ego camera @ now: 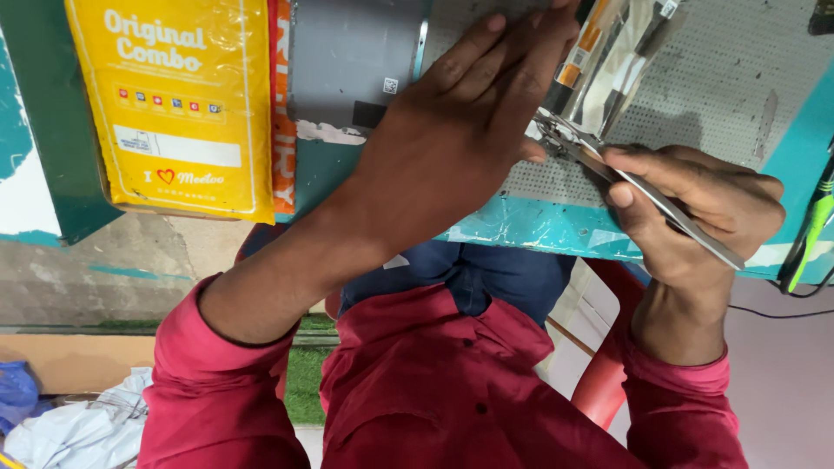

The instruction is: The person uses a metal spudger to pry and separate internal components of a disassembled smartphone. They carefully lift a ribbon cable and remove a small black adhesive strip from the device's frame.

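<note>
My left hand (469, 113) lies flat, fingers together, on a grey perforated panel (721, 95) at the front edge of a teal table (539, 227). It presses down beside a shiny metal part (608, 61) with an orange sticker. My right hand (695, 208) grips a pair of metal tweezers (647, 198), whose tips point left toward the small metal bits next to my left thumb. What the tips touch is too small to make out.
A yellow padded packet (178, 104) lies at the table's left, with an orange strip (282, 113) and a grey flat device (356, 61) beside it. A green-handled tool (812, 230) hangs at the right edge. Red plastic chair (608, 365) below.
</note>
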